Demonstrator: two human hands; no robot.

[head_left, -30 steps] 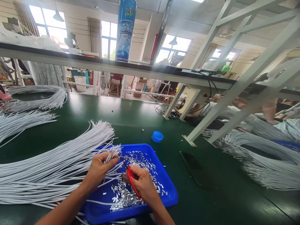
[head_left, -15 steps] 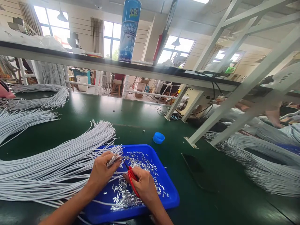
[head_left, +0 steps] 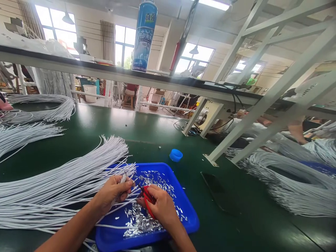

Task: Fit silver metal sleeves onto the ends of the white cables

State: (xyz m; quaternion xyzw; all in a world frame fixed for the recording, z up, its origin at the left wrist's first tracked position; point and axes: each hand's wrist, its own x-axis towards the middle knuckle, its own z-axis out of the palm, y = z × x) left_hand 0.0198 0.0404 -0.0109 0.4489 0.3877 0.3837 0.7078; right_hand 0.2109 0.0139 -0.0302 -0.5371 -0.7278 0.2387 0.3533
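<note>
Blue can (head_left: 145, 38) reads "ISO9001" beyond red-handled tool (head_left: 147, 192).

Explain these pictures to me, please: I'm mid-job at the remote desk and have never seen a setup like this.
There is no machine here: someone works bare-handed, seen by one head-worn camera looking forward and down. The left grip pinches small pale pieces, too small to identify. The right grip holds a red-handled tool, pointing toward the left one. Below them, a blue tray holds scattered shiny bits. On the green table lie bundles of white wires, one reaching over the tray, plus a blue ring-like cap and a dark, flat, phone-like object. A blue can stands on the shelf behind.
</note>
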